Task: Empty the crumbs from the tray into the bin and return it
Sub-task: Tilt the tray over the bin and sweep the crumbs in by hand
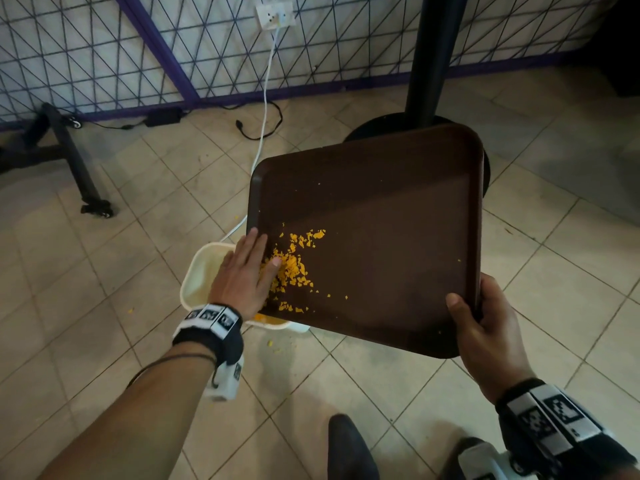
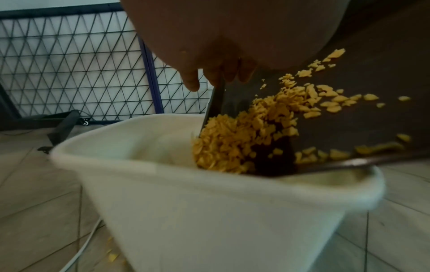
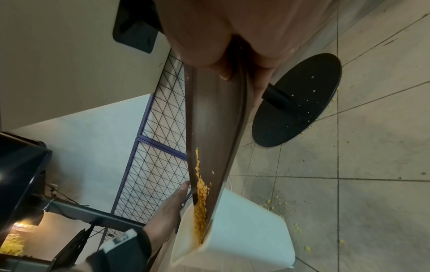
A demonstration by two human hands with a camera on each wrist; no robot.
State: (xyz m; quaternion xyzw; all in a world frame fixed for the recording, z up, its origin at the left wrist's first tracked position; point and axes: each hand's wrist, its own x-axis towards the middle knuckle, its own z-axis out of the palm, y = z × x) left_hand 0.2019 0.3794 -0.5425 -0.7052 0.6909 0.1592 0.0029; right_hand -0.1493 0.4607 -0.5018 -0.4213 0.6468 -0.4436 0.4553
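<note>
A brown tray (image 1: pixel 381 237) is tilted down to the left, its low corner over a white bin (image 1: pixel 201 268) on the tiled floor. Yellow crumbs (image 1: pixel 291 268) are heaped at that low corner; in the left wrist view the crumbs (image 2: pixel 232 143) spill over the rim into the bin (image 2: pixel 186 202). My left hand (image 1: pixel 256 251) lies flat on the tray's left edge with straight fingers, thumb in the crumbs. My right hand (image 1: pixel 478 320) grips the near right corner, thumb on top, fingers hidden beneath. The right wrist view shows the tray (image 3: pixel 216 128) edge-on.
A black table pole (image 1: pixel 429 57) and its round base (image 1: pixel 377 129) stand just behind the tray. A white cable (image 1: pixel 266 98) runs down a mesh fence (image 1: pixel 104 46) toward the bin. A black castor leg (image 1: pixel 79 161) lies left. Loose crumbs (image 1: pixel 273 346) dot the floor.
</note>
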